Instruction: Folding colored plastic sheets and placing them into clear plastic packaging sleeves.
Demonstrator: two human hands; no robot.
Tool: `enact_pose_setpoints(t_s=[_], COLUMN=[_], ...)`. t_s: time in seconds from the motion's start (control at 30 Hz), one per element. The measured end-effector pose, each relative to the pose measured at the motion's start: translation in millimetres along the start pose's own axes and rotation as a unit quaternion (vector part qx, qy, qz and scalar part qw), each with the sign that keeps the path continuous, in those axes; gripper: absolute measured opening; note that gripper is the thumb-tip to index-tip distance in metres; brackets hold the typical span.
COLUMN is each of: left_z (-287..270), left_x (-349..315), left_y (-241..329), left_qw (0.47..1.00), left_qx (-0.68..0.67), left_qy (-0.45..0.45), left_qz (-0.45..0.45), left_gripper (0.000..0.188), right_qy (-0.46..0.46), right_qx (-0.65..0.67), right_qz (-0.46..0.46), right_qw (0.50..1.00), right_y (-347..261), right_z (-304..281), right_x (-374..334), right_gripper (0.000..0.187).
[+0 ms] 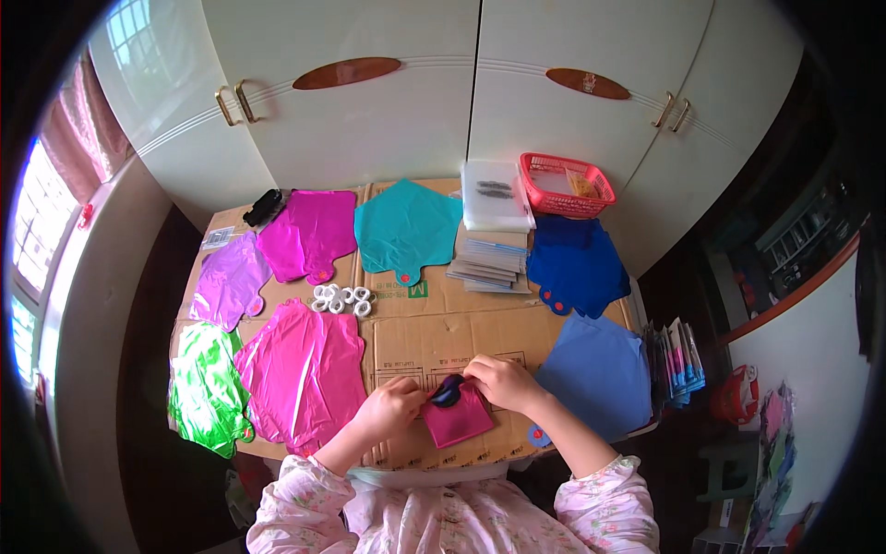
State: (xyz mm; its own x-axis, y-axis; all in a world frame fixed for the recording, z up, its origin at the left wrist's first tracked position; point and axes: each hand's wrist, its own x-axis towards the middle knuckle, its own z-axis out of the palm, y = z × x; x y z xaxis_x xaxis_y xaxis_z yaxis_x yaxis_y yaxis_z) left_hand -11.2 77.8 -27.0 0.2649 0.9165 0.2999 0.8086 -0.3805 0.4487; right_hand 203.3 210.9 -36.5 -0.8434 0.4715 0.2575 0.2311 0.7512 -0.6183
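Observation:
A small folded magenta foil packet (460, 423) lies flat on the cardboard in front of me. A dark, shiny strip (447, 394), bent or twisted, lies across its upper edge. My left hand (395, 406) is closed, its fingertips pinching at the left end of the strip by the packet's upper left corner. At the other end, my right hand (501, 381) is closed too, thumb and finger pinched near the upper right corner. My fingers partly cover what each one grips.
Cardboard (434, 332) covers the table. Flat foil shapes lie around: pink (305, 369), green (205, 388), lilac (229, 282), purple (309, 231), teal (407, 226), dark blue (581, 268), light blue (598, 374). White rings (341, 299), stacked packets (491, 263), a red basket (567, 198) and a black bundle (264, 208) sit farther back.

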Motion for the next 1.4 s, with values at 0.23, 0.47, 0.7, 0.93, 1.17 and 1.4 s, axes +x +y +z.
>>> enact_pose_setpoints(t_s=[0.23,0.47,0.7,0.93,1.17,1.4], left_z=[-1.1,-0.1,1.8,5.9,4.2,2.1], left_x=[2.1,3.6,-3.0,-3.4,-2.9,-16.2], left_y=[21.5,27.2,26.2,27.6,30.0,29.8], left_qw=[0.964,0.950,0.948,0.939,0.945,0.956], left_qx=[0.220,0.263,0.272,0.291,0.279,0.254], left_qy=[-0.076,-0.094,-0.087,-0.100,-0.093,-0.110], left_qz=[0.124,0.139,0.143,0.151,0.145,0.096], left_gripper=[0.007,0.006,0.006,0.006,0.006,0.020], right_qy=[0.033,0.034,0.006,0.016,0.047,0.066], right_qx=[-0.115,-0.130,-0.240,-0.325,-0.371,-0.367], right_qz=[-0.146,-0.138,-0.224,-0.147,-0.081,-0.088], right_qw=[0.982,0.981,0.945,0.934,0.924,0.924], right_y=[8.3,-12.2,-11.5,-30.7,-47.1,-39.9], right_z=[2.1,2.9,6.7,15.4,29.0,39.3], right_x=[-2.3,13.4,1.9,-10.8,-35.6,-40.4], right_gripper=[0.011,0.005,0.009,0.023,0.032,0.030])
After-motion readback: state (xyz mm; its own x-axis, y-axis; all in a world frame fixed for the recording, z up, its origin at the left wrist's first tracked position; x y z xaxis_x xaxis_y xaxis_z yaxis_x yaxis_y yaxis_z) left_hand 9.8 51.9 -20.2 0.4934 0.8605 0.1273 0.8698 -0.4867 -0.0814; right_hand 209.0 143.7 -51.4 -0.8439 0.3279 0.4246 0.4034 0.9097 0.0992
